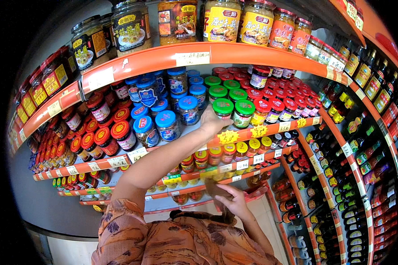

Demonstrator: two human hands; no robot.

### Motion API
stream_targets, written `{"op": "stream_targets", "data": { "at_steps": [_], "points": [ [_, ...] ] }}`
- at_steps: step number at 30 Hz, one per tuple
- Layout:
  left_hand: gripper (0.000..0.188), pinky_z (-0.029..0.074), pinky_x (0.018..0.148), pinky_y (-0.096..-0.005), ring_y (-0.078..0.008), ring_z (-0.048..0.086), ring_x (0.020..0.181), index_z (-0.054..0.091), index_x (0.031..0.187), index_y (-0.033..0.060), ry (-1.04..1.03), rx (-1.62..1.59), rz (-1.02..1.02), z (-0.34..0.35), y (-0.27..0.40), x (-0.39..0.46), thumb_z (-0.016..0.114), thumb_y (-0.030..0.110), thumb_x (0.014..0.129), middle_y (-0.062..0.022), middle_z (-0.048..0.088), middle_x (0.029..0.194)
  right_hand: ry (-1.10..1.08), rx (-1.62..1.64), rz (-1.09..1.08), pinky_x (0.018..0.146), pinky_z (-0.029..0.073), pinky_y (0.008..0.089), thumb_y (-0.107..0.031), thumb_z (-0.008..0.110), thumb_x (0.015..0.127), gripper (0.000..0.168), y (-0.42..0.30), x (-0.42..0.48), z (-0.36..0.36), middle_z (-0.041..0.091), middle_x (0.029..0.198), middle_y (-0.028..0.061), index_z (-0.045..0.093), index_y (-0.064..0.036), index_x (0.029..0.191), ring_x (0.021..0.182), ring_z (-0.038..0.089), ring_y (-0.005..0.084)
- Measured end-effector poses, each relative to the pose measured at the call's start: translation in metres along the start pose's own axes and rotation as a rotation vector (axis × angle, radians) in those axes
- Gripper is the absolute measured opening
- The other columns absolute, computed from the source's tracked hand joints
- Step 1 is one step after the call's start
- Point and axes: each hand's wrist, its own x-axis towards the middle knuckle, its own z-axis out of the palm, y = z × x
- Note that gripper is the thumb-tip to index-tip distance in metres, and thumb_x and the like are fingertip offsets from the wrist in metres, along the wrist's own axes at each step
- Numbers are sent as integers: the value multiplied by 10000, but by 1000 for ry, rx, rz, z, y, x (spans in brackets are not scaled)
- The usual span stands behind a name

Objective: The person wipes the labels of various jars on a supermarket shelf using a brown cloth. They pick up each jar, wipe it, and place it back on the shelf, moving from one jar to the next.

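My left hand [215, 122] reaches out to the shelf and grips a glass jar with a green lid [223, 106] at the front of its row. Its thumb and fingers lie around the jar's lower part, which they partly hide. A second green-lidded jar [244, 111] stands right beside it, with more of the same kind behind. Closer to my body, my right hand [233, 200] holds a brown cloth [219, 193], which looks blurred and hangs down towards my front.
Blue-lidded jars [167, 126] stand left of the green ones, red-lidded jars [262, 107] to the right. An orange shelf edge [146, 59] with larger jars runs above. Lower shelves carry yellow-lidded jars [241, 147]. Bottles [348, 190] fill the racks on the right.
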Motion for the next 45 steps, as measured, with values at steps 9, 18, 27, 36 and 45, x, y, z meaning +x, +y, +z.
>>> {"op": "stream_targets", "data": {
  "at_steps": [9, 18, 27, 36, 45],
  "points": [
    [686, 520, 852, -370, -280, 672, 976, 557, 1155, 8, 16, -239, 60, -1, -18, 11, 864, 191, 569, -173, 684, 1067, 22, 25, -3, 885, 519, 319, -63, 755, 824, 408, -1, -2, -6, 682, 1139, 124, 644, -29, 1215, 1014, 660, 188],
    [641, 512, 869, -330, -183, 636, 977, 526, 1188, 6, 68, -196, 284, -40, 23, -43, 844, 140, 647, -114, 655, 1085, 277, -13, -35, 961, 475, 311, -5, 750, 811, 432, -31, 5, -54, 660, 1200, 82, 644, -15, 1229, 1097, 613, 162],
    [450, 515, 870, -388, -307, 628, 993, 603, 1118, 35, -109, -231, 634, -36, 49, -113, 776, 104, 708, -133, 632, 1069, 161, -891, -636, 798, 562, 389, -25, 752, 640, 668, -161, 73, -46, 603, 1191, 168, 613, -184, 1274, 988, 649, 346],
    [617, 506, 894, -315, -154, 616, 1017, 471, 1222, 16, -147, -259, 388, -47, 26, -127, 809, 36, 705, -98, 625, 1091, 429, -851, -508, 811, 562, 408, -44, 764, 650, 593, -155, 88, -78, 630, 1184, 155, 638, -153, 1220, 980, 660, 339],
    [695, 503, 940, -341, -178, 605, 1065, 470, 1296, 9, -244, -422, 382, -45, 34, -137, 845, 89, 716, -92, 612, 1160, 275, -877, -510, 796, 561, 406, -59, 740, 701, 534, -163, 83, -58, 618, 1198, 154, 635, -163, 1213, 994, 660, 336]
  ]
}}
